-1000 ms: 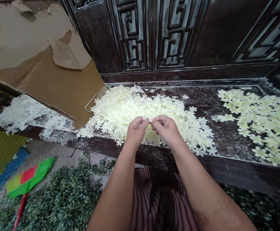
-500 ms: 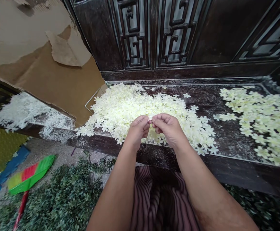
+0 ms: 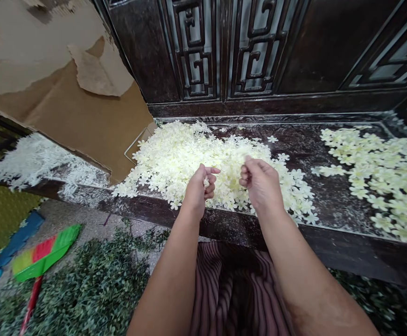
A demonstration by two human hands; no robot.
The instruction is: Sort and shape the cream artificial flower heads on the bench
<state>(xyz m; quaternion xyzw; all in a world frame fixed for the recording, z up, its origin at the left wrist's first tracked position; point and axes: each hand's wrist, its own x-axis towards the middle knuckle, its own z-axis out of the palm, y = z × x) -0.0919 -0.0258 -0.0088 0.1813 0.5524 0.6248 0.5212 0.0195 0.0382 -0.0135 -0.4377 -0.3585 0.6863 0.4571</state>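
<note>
A heap of pale yellow-white artificial flowers (image 3: 175,154) lies on a dark wooden bench (image 3: 231,228), under both hands. My left hand (image 3: 199,189) is over the front of the heap, its index finger stretched out and the others loosely curled, with nothing visible in it. To its right, my right hand (image 3: 261,182) is closed in a pinch. A blurred pale flower seems to show at its fingertips, though its outline is smeared. A gap separates the two hands.
More flowers (image 3: 382,182) spread over the bench's right end. A torn cardboard sheet (image 3: 94,126) leans at left, beside white plastic scraps (image 3: 42,158). Green artificial foliage (image 3: 94,275) and a colourful broom (image 3: 45,252) are on the floor. Carved wooden panels (image 3: 221,56) stand behind.
Half a second ago both hands met fingertip to fingertip over the heap. Now they are apart: the right hand has moved right and slightly up, and the left index finger has straightened.
</note>
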